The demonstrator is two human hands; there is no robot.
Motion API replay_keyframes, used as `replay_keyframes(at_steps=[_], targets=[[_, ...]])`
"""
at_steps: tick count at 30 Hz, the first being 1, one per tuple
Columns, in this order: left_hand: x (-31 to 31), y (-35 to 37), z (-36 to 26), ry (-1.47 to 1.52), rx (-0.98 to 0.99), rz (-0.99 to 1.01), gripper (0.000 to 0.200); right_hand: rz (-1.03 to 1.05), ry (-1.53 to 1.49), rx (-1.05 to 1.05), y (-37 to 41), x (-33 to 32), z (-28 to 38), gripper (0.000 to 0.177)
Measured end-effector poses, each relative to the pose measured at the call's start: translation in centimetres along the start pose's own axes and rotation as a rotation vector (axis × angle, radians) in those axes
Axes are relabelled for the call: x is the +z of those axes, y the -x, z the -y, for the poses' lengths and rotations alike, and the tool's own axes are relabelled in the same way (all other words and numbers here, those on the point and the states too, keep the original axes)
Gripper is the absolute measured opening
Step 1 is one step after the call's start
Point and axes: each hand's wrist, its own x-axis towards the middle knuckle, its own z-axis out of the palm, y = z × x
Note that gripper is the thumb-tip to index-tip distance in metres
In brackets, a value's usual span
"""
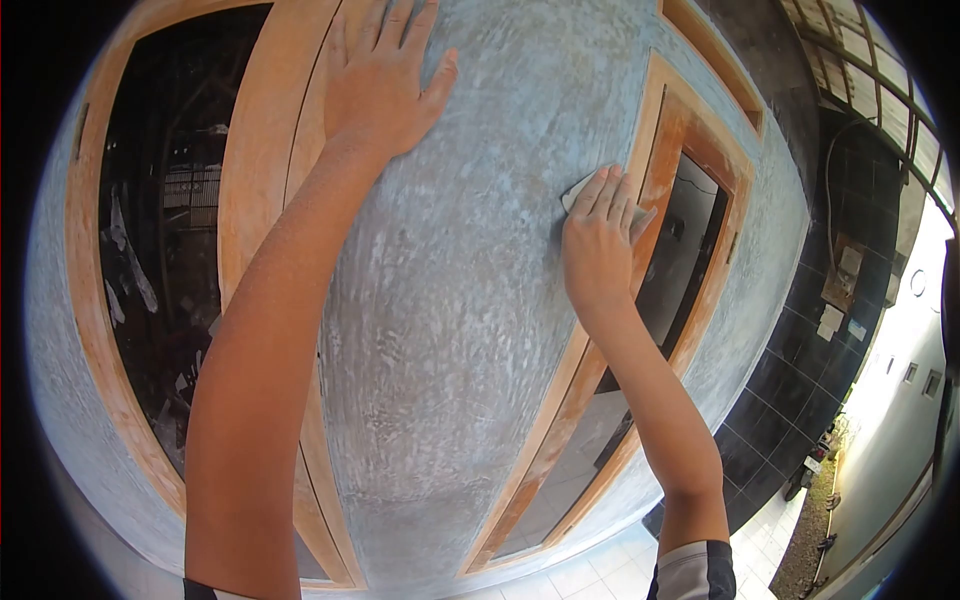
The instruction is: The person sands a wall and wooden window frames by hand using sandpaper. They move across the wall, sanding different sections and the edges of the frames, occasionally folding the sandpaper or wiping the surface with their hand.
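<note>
The left hand is spread open with nothing in it on the orange-brown wooden frame and the patchy blue-gray wall, and the right hand, fingers nearly straight, presses a flat pale sheet on the wall beside the window

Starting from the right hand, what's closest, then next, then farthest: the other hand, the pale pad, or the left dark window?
From the right hand:
1. Pale pad: right under its fingers.
2. Left hand: across the wall, higher up.
3. Left dark window: beyond the left hand.
</note>
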Motion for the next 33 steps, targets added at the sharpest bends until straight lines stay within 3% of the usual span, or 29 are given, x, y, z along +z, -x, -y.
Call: replay_keyframes(at_steps=[3,6,10,12,18,22,25,31,33], targets=[[0.8,-0.1,0.2,0.009,0.013,0.000,0.064,0.016,-0.104,0.135,-2.5,0.3,-2.3,0.056],[0.3,0.2,0.0,0.006,0.013,0.002,0.064,0.082,-0.024,0.122,-2.6,-0.8,-0.6,0.056],[0.2,0.2,-0.2,0.019,-0.010,0.002,0.063,0.002,-0.019,0.055,-3.6,0.4,-2.1,0.056],[-0.2,0.3,-0.4,0.017,-0.019,0.018,0.063,0.105,-0.073,0.156,-5.4,0.3,-3.3,0.058],[1.1,0.0,0.4,-0.004,-0.001,-0.006,0.063,0.009,-0.078,0.058,-5.1,0.6,-2.7,0.058],[1.1,0.1,0.4,-0.022,0.015,0.012,0.063,0.045,-0.064,0.156,-5.9,1.3,-2.9,0.057],[-0.1,0.1,-0.3,0.024,-0.012,0.030,0.062,-0.047,0.016,0.017,-5.8,0.9,-1.9,0.056],[0.1,0.2,-0.2,0.015,0.001,0.011,0.063,0.103,-0.081,0.218,-9.2,1.2,-3.8,0.055],[0.9,0.3,0.2,0.006,0.010,-0.009,0.063,-0.038,0.009,0.112,-8.5,1.3,-3.0,0.051]])
